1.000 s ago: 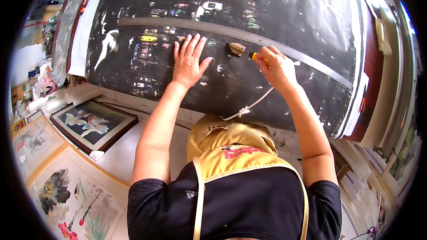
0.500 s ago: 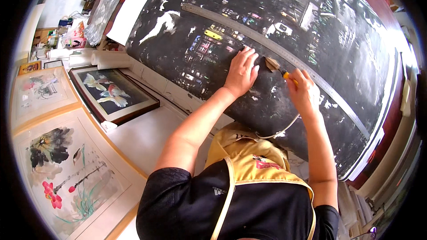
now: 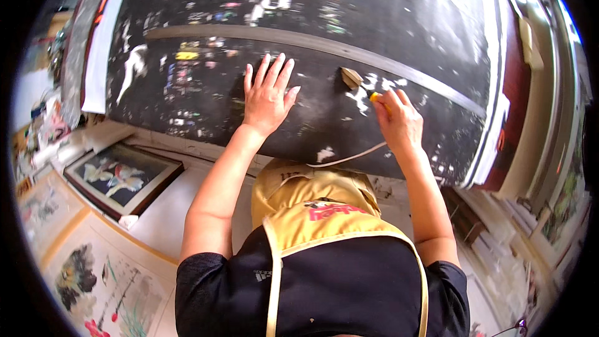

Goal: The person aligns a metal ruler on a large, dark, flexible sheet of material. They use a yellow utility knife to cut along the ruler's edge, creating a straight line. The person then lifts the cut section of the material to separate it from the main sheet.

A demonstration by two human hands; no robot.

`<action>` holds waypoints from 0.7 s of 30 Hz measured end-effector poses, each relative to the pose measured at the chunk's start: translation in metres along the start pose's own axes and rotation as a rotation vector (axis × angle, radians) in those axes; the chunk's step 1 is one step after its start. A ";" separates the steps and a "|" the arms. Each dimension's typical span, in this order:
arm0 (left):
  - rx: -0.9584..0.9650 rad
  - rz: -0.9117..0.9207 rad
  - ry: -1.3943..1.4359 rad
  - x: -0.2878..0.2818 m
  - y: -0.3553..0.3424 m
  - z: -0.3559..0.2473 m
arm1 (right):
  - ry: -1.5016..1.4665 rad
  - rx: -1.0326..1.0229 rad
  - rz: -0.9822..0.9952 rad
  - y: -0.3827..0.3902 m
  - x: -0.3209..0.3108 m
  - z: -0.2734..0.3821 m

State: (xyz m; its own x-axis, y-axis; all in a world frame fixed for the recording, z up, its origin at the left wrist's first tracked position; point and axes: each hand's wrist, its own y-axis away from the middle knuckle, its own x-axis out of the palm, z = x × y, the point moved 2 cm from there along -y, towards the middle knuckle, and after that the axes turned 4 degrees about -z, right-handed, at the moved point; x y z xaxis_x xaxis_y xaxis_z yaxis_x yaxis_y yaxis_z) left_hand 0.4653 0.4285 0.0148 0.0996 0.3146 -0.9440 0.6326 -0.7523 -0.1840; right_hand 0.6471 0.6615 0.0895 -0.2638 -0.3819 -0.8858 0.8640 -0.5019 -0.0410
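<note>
A large dark sheet point(image 3: 218, 109) with white and coloured patches, apparently a painting, covers the work surface. My left hand point(image 3: 266, 103) lies flat on it, palm down with fingers stretched out, just below a long metal ruler point(image 3: 299, 39). To the right, my right hand point(image 3: 399, 118) is closed round the yellow handle of a small corded tacking iron point(image 3: 351, 78). Its flat, pointed metal head rests at or just over the sheet, below the ruler. A pale cord point(image 3: 349, 157) curves from near my right hand back toward my apron.
A framed picture of pale fish point(image 3: 121, 175) and a framed flower painting point(image 3: 118, 281) lie at lower left. White paper point(image 3: 107, 43) edges the table's left end. Paper rolls point(image 3: 103, 134) and clutter sit beyond. Long rolls or boards point(image 3: 540, 106) line the right side.
The view has turned, so the scene sits further left. My left hand's fingers have straightened. The tacking iron has moved right, away from my left hand.
</note>
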 end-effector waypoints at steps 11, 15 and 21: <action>0.098 0.020 -0.010 0.039 -0.017 -0.096 | 0.013 0.097 -0.139 0.035 -0.033 -0.066; 0.089 0.034 -0.042 0.040 -0.015 -0.099 | 0.032 0.120 -0.161 0.042 -0.041 -0.081; 0.149 0.045 -0.029 0.047 -0.024 -0.125 | 0.009 0.100 -0.121 0.039 -0.043 -0.087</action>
State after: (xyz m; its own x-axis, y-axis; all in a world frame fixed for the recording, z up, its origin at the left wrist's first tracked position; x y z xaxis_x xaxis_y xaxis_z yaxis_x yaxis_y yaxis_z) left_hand 0.5513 0.5336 0.0087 0.1017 0.2638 -0.9592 0.5072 -0.8432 -0.1781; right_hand 0.7291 0.7260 0.0856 -0.3596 -0.3074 -0.8810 0.7790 -0.6186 -0.1021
